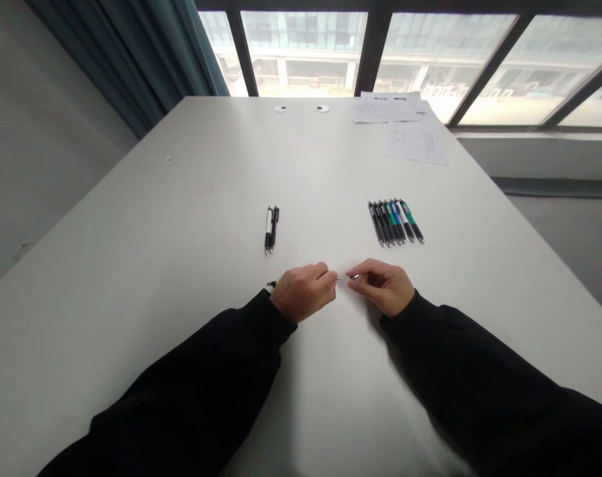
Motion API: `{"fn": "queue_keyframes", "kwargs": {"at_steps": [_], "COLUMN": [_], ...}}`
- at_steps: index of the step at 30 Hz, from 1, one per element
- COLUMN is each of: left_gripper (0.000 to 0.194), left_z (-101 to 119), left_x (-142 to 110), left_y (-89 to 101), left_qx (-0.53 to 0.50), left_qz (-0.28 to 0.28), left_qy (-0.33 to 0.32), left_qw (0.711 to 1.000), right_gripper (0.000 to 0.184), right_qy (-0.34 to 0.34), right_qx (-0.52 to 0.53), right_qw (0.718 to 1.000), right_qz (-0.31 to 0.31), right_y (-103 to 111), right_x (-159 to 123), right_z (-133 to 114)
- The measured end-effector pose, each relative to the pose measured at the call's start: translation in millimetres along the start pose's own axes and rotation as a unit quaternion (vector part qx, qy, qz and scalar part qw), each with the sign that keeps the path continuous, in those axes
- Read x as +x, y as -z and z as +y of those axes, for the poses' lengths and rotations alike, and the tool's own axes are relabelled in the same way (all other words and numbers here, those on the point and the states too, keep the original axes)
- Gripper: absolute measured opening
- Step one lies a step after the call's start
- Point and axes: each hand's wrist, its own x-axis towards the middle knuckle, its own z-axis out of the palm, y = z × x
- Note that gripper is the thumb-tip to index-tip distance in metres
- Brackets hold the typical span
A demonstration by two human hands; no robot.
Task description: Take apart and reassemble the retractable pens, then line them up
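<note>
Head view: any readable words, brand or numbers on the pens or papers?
Nothing is readable. The print on the papers, the pen row, the pen pair and the thin metal piece between the left hand and right hand are all too small or blurred to read.

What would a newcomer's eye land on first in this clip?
The bare left hand and right hand come first, at the table's near middle, holding a thin silver pen part between them. Beyond them on the white table lie a tight row of black, green and blue pens to the right and a pair of black-and-white pens to the left. Printed white papers sit near the far edge.
</note>
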Motion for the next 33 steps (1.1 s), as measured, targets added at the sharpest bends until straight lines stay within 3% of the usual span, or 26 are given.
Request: {"fn": "queue_keyframes", "kwargs": {"at_steps": [3,7,10,19,33], "left_gripper": [0.017,0.019,0.02,0.025,0.026], "left_z": [-1,-2,-1,1,-1], "left_x": [-1,-1,-1,0,-2], "left_y": [-0.5,-1.4,-1.1,0.9,-2.2], "left_qx": [-0.002,-0.003,0.0,0.01,-0.007], "left_qz": [-0.001,0.003,0.0,0.011,0.002], "left_qy": [0.01,0.012,0.007,-0.021,-0.045], "left_qw": [1.0,1.0,1.0,1.0,0.999], "right_gripper": [0.017,0.018,0.02,0.025,0.028], "right_qy": [0.056,0.171,0.222,0.211,0.218], "right_qx": [-0.127,-0.321,-0.369,-0.332,-0.331], "right_qw": [0.99,0.928,0.899,0.917,0.917], "right_qz": [0.037,0.078,0.085,0.061,0.048], "right_y": [2,10,15,14,14], "right_x": [-1,-1,2,3,4], "right_z": [1,7,14,12,10]}}
